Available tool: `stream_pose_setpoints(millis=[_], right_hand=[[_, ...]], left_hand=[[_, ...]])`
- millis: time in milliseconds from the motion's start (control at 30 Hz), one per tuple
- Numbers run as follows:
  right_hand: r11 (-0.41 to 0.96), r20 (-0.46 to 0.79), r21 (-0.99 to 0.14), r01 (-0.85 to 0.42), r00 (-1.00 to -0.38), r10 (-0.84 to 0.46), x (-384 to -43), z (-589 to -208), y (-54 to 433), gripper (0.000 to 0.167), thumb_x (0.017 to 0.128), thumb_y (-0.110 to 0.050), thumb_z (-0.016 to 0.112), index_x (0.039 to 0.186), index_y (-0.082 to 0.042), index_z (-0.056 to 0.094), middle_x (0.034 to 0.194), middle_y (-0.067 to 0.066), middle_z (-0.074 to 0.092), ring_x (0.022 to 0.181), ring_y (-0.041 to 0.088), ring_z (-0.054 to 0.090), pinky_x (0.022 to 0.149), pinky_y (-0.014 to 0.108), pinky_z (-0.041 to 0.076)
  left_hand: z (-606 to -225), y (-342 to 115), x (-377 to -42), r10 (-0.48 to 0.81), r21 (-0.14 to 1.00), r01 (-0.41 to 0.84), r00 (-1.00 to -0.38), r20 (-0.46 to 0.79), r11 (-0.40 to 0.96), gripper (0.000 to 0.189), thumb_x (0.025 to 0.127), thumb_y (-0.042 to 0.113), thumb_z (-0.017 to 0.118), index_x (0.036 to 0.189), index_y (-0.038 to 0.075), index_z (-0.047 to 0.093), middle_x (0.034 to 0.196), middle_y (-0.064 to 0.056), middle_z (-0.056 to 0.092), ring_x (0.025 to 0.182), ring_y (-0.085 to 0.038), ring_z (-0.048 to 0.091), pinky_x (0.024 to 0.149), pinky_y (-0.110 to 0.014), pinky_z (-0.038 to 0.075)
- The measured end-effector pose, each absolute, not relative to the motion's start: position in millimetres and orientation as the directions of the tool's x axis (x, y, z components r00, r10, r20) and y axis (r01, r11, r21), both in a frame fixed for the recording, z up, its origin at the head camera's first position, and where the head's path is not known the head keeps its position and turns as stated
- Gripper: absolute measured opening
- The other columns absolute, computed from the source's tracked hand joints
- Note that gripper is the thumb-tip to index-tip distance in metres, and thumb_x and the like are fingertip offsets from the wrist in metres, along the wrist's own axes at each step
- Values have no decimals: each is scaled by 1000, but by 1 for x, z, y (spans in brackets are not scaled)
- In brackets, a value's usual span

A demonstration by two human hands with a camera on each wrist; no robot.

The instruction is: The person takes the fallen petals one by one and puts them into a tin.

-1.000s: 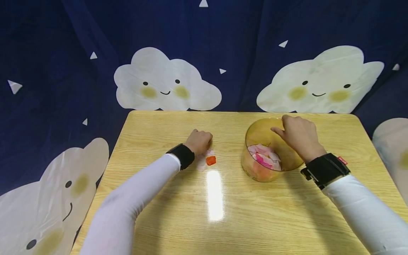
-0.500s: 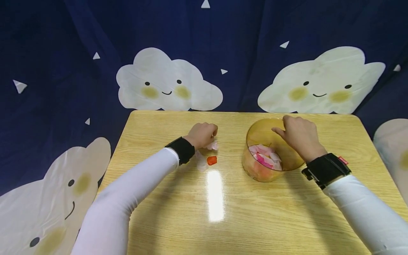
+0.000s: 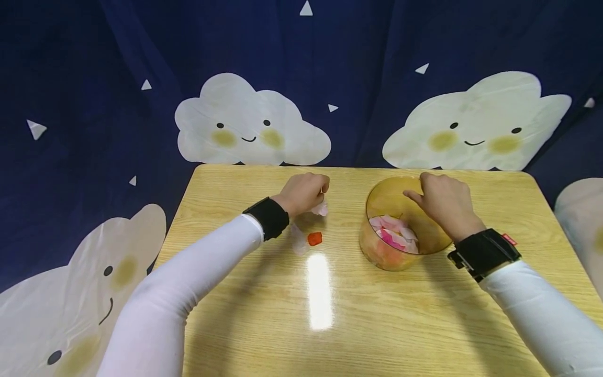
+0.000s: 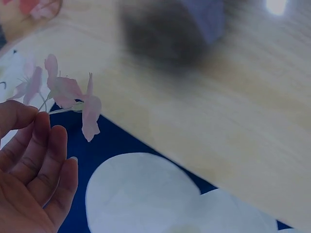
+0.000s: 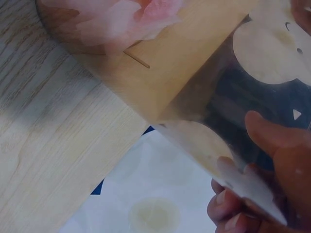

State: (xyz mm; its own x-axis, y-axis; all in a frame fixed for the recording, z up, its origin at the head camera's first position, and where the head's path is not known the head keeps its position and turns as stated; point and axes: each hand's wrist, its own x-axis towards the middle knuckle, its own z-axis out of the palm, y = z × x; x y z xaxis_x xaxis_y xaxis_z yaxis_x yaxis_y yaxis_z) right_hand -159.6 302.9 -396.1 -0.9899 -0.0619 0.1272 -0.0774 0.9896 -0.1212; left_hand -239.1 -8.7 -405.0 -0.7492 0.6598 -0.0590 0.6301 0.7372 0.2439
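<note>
A small sprig of pale pink artificial flowers [image 4: 65, 91] is pinched by its thin stems between the thumb and forefinger of my left hand [image 3: 303, 192], raised over the table left of the bowl. My right hand [image 3: 445, 204] grips the far right rim of a see-through amber bowl [image 3: 393, 192], thumb on the inner side and fingers outside. Pink and white flowers [image 3: 394, 234] lie in the bowl. On the table below my left hand are an orange-red petal-like piece [image 3: 314, 239] and a pale, almost see-through piece [image 3: 299, 241].
The light wooden table [image 3: 264, 319] ends at its far edge against a dark blue curtain [image 3: 358, 63] printed with white clouds. A bright light reflection [image 3: 319, 293] lies on the tabletop. Both wrists wear black bands [image 3: 269, 217].
My left hand has lifted and moved away and slightly right, with the pale pink flowers in its fingers. My right hand and the bowl stay in place.
</note>
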Motion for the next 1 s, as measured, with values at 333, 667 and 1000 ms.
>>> stream_pose_setpoints(millis=[333,667,1000], right_hand=[[989,120,-130,-64,-992,-49,-158,-398,304,48,92,-42,71,68,-7,48,56,5,41,47,27,47,40,38,31],[988,125,-136,-68,-991,-51,-158,-398,304,48,92,-41,72,68,-7,48,56,6,42,47,27,48,40,38,32],[989,129,-133,-70,-990,-53,-159,-398,305,48,92,-42,71,69,-7,49,56,6,43,47,27,48,40,38,33]], left_hand=[[-385,4,-228,712,216,691,-701,-30,690,12,95,4,57,96,12,67,87,0,68,74,-13,57,67,-31,48],[-377,14,-222,749,203,743,-660,61,638,14,94,4,55,88,14,63,77,4,59,69,-11,53,60,-26,39],[-354,25,-220,757,206,763,-641,127,612,14,96,8,54,89,14,65,81,2,63,71,-13,58,58,-27,41]])
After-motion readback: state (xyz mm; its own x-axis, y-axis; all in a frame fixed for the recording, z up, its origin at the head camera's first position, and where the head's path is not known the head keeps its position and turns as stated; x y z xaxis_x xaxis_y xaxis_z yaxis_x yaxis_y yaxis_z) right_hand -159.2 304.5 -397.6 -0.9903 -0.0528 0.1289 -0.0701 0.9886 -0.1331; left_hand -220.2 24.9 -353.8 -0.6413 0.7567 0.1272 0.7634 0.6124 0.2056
